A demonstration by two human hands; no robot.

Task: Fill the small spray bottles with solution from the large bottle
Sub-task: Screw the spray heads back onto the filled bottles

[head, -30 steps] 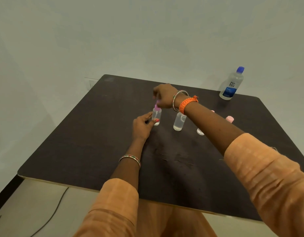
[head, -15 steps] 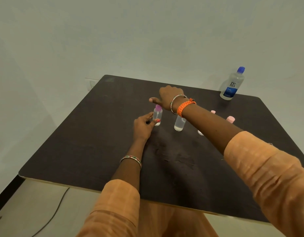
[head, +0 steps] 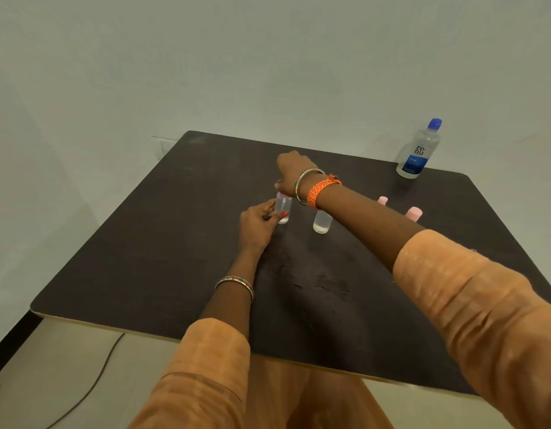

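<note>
A small clear spray bottle [head: 282, 209] with a pink top stands upright near the middle of the dark table [head: 175, 243]. My left hand [head: 258, 226] grips its lower body from the left. My right hand [head: 291, 178] is closed over its pink top from above. A second small clear bottle [head: 321, 223] with a little liquid stands just to the right, partly behind my right forearm. Two pink caps [head: 382, 200] [head: 413, 213] peek out beyond that forearm. The large clear bottle [head: 419, 150] with a blue cap and blue label stands upright at the far right corner.
A pale wall runs close behind the table's far edge. A dark cable [head: 91, 385] lies on the light floor at lower left. My orange-clothed lap sits against the table's near edge.
My right hand has turned on the pink top and settled lower over it, thumb tucked in. My left hand stays on the bottle's body.
</note>
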